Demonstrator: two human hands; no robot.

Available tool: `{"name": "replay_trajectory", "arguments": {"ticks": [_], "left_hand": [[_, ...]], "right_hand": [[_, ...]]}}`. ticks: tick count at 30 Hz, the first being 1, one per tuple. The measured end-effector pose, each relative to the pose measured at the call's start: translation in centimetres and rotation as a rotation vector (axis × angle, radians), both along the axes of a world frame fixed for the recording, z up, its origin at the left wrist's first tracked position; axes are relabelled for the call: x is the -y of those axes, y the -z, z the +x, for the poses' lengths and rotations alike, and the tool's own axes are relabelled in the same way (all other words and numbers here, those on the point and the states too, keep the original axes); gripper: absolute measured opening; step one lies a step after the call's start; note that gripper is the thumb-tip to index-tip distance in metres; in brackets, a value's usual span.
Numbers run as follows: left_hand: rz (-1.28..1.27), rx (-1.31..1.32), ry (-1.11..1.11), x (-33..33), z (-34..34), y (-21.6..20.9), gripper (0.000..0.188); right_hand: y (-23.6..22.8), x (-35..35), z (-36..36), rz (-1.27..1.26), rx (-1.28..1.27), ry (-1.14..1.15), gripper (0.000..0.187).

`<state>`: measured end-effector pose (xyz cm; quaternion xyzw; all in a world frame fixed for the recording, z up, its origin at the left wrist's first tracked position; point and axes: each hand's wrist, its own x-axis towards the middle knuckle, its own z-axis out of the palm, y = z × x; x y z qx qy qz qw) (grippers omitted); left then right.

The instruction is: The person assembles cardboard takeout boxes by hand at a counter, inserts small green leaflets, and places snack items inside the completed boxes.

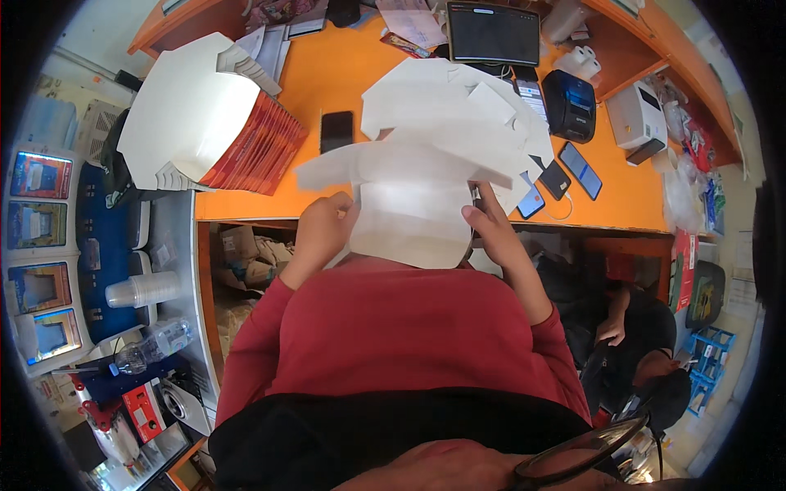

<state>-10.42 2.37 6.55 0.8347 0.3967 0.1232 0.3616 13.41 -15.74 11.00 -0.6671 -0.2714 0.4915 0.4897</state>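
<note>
A partly folded white cardboard box [409, 214] is held close to my chest, at the front edge of the orange desk. Its sides stand up and its far flap is smeared by motion. My left hand [326, 227] is closed on the left side, fingers curled at the wall. On the opposite side my right hand [494, 227] grips the wall, with the thumb toward the inside. Beyond the box lies a pile of flat white cardboard blanks [426, 94]. To the left, a nested stack of folded boxes [196, 106] shows white insides and red outer walls.
A black phone [336, 131] lies between stack and pile. More phones [580, 170], a black printer [569, 105] and a tablet screen [494, 34] occupy the right and back of the orange desk [311, 74]. A person in black [647, 335] sits close by at the right.
</note>
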Motion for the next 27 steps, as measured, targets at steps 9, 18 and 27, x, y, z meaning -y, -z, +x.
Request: {"name": "replay_trajectory", "arguments": {"ticks": [9, 18, 27], "left_hand": [[-1.257, 0.602, 0.02, -6.0, -2.9, -4.8, 0.056], [-1.096, 0.848, 0.151, -7.9, -2.4, -8.2, 0.061], [0.603, 0.369, 0.13, -15.4, -16.4, -10.5, 0.039]], "right_hand": [[-1.7, -6.3, -1.6, 0.271, -0.164, 0.205, 0.082], [-9.4, -16.3, -13.5, 0.435, 1.446, -0.308, 0.041], [-17.5, -23.4, -17.7, 0.564, 0.936, -0.372, 0.022]]}}
